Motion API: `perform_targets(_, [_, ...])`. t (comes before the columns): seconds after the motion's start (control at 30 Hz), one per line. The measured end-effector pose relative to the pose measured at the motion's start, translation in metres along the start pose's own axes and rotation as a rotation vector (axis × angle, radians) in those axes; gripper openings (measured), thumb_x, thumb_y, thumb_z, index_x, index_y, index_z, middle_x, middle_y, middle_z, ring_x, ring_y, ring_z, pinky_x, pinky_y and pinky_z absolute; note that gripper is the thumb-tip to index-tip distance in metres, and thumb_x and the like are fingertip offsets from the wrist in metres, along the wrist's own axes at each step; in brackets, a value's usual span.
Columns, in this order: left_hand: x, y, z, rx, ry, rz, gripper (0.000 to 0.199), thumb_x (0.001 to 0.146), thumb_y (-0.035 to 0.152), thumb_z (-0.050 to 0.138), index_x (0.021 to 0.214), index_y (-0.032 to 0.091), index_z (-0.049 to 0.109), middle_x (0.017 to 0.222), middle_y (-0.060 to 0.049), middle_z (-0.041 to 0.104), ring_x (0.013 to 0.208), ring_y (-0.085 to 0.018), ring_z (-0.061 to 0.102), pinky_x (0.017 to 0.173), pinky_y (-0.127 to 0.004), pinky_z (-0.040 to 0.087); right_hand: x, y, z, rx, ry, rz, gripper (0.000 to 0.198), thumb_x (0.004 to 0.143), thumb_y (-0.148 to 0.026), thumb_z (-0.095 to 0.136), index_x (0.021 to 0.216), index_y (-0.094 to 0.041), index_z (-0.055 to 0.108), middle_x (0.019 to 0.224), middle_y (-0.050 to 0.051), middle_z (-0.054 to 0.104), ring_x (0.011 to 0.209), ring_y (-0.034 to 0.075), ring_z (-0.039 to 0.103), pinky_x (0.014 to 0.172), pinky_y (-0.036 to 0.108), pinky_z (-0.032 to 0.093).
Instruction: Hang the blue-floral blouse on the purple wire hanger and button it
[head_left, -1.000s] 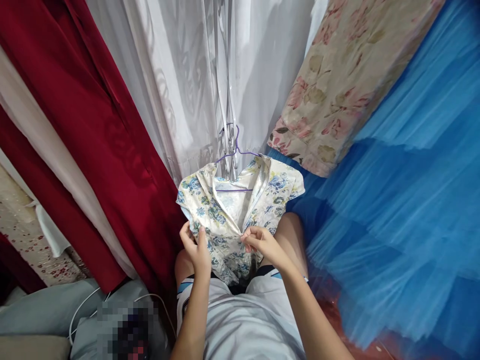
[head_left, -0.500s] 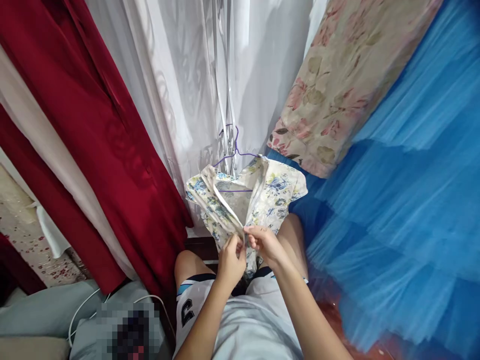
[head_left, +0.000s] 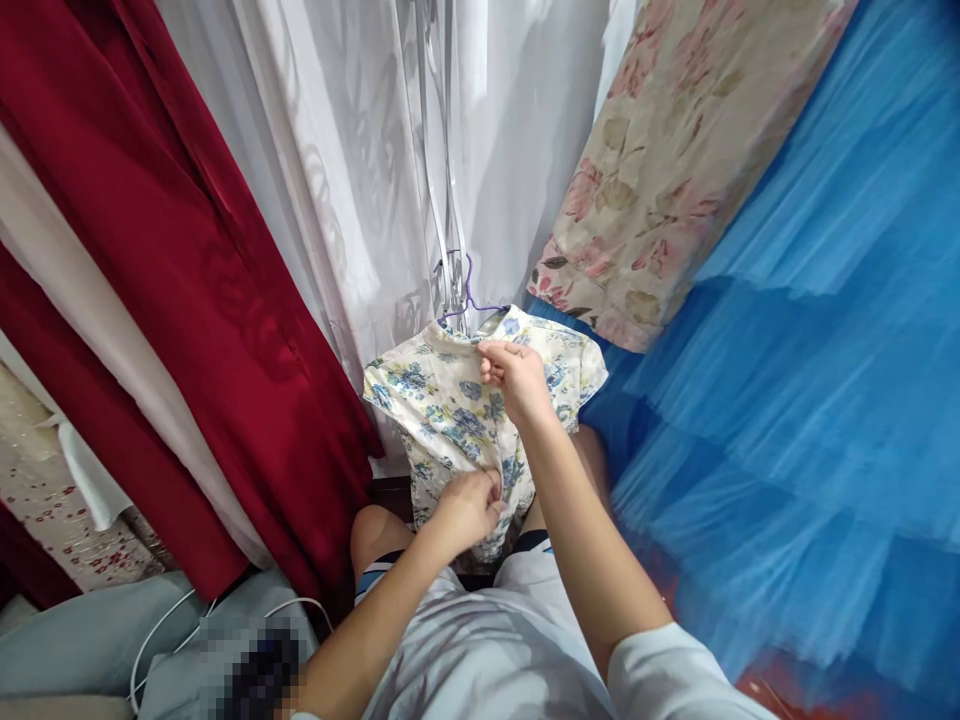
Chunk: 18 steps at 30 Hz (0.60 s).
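A short-sleeved floral garment (head_left: 450, 400), white with blue and yellow-green flowers, hangs in front of me on a thin purple hanger (head_left: 471, 285). Its front edges lie drawn together down the middle. My right hand (head_left: 515, 375) pinches the garment at the neckline. Lower down, near the waist, my left hand (head_left: 471, 508) has its fingers closed on the front edge. White ribbons (head_left: 442, 190) hang down to the hanger's hook. The garment's lower end drops between my knees and is partly hidden.
White fabric (head_left: 510, 150) hangs behind the garment. Dark red cloth (head_left: 225, 300) hangs on the left; a pink-flowered beige cloth (head_left: 645, 220) and a blue tulle skirt (head_left: 765, 400) hang on the right. Grey cushions (head_left: 90, 630) with a white cable (head_left: 154, 640) lie at lower left.
My right hand has moved up from the mid-front to the neckline, drawing the open front closed. My left hand has stayed low, shifting slightly down.
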<state>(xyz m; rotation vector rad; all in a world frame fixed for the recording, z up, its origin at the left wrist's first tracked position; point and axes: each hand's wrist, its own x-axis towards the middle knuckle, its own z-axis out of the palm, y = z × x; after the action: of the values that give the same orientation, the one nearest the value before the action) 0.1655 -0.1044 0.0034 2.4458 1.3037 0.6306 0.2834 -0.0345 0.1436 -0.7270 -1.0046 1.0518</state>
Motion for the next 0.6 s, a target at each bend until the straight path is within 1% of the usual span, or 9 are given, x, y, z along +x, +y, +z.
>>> perform_targets(0.07, [0.014,-0.002,-0.028,-0.19,0.227,0.024,0.009,0.09,0.027,0.056,0.085,0.02,0.06,0.08,-0.004,0.067,0.075,-0.019,0.064,0.071,-0.029,0.048,-0.012,0.007,-0.003,-0.062,0.01,-0.045,0.018,0.068,-0.031,0.073,0.065,-0.016,0.064,0.048,-0.002,0.057,0.041,0.008,0.044,0.041,0.022,0.031])
perform_targets(0.13, [0.031,0.001,-0.064,-0.334,0.529,0.078,0.015,0.096,0.031,0.05,0.102,0.021,0.059,0.086,-0.004,0.067,0.077,-0.016,0.064,0.073,-0.028,0.049,-0.022,0.01,-0.005,-0.124,0.014,-0.089,0.02,0.07,-0.033,0.072,0.064,-0.016,0.063,0.045,-0.003,0.055,0.039,0.008,0.042,0.042,0.023,0.032])
perform_targets(0.17, [0.04,0.004,-0.082,-0.369,0.633,0.116,0.022,0.097,0.031,0.047,0.116,0.022,0.056,0.089,-0.003,0.067,0.077,-0.016,0.064,0.074,-0.027,0.049,-0.024,0.009,-0.006,-0.148,0.001,-0.109,0.021,0.071,-0.033,0.072,0.064,-0.017,0.062,0.044,-0.003,0.054,0.038,0.008,0.041,0.042,0.023,0.032])
perform_targets(0.2, [0.049,0.008,-0.099,-0.359,0.674,0.169,0.028,0.098,0.031,0.047,0.124,0.023,0.054,0.089,-0.003,0.067,0.077,-0.015,0.064,0.074,-0.028,0.049,-0.025,0.007,-0.006,-0.167,-0.019,-0.132,0.021,0.071,-0.034,0.073,0.065,-0.017,0.061,0.044,-0.003,0.054,0.038,0.008,0.041,0.043,0.023,0.033])
perform_targets(0.23, [0.057,0.013,-0.113,-0.318,0.677,0.22,0.028,0.098,0.031,0.048,0.124,0.023,0.056,0.091,-0.003,0.068,0.079,-0.016,0.064,0.075,-0.028,0.049,-0.025,0.004,-0.006,-0.182,-0.044,-0.156,0.022,0.072,-0.034,0.073,0.066,-0.017,0.061,0.044,-0.003,0.054,0.039,0.009,0.043,0.044,0.023,0.033])
perform_targets(0.3, [0.07,0.021,-0.131,-0.206,0.646,0.297,0.02,0.097,0.029,0.049,0.11,0.022,0.063,0.091,-0.004,0.069,0.083,-0.017,0.064,0.078,-0.029,0.049,-0.022,0.0,-0.006,-0.2,-0.077,-0.203,0.023,0.072,-0.034,0.073,0.067,-0.018,0.059,0.046,-0.003,0.055,0.041,0.009,0.045,0.045,0.023,0.034])
perform_targets(0.37, [0.078,0.028,-0.137,-0.116,0.645,0.322,0.017,0.097,0.028,0.05,0.094,0.021,0.065,0.089,-0.004,0.069,0.082,-0.017,0.065,0.077,-0.029,0.048,-0.016,0.001,-0.007,-0.219,-0.074,-0.232,0.023,0.074,-0.036,0.072,0.068,-0.019,0.057,0.048,-0.003,0.054,0.043,0.01,0.046,0.047,0.023,0.035])
perform_targets(0.5, [0.087,0.029,-0.143,-0.097,0.802,0.298,0.018,0.098,0.03,0.048,0.092,0.02,0.062,0.084,-0.004,0.068,0.08,-0.017,0.065,0.076,-0.029,0.048,-0.009,0.025,-0.015,-0.335,0.01,-0.216,0.024,0.074,-0.037,0.067,0.065,-0.021,0.052,0.048,-0.004,0.05,0.042,0.01,0.041,0.045,0.023,0.03])
perform_targets(0.6, [0.096,-0.002,-0.163,-0.196,0.979,0.166,0.02,0.099,0.034,0.047,0.098,0.02,0.062,0.085,-0.003,0.068,0.083,-0.015,0.065,0.08,-0.028,0.048,-0.016,0.052,-0.028,-0.37,0.021,-0.111,0.022,0.072,-0.037,0.066,0.064,-0.02,0.052,0.046,-0.005,0.046,0.042,0.01,0.038,0.045,0.024,0.027])
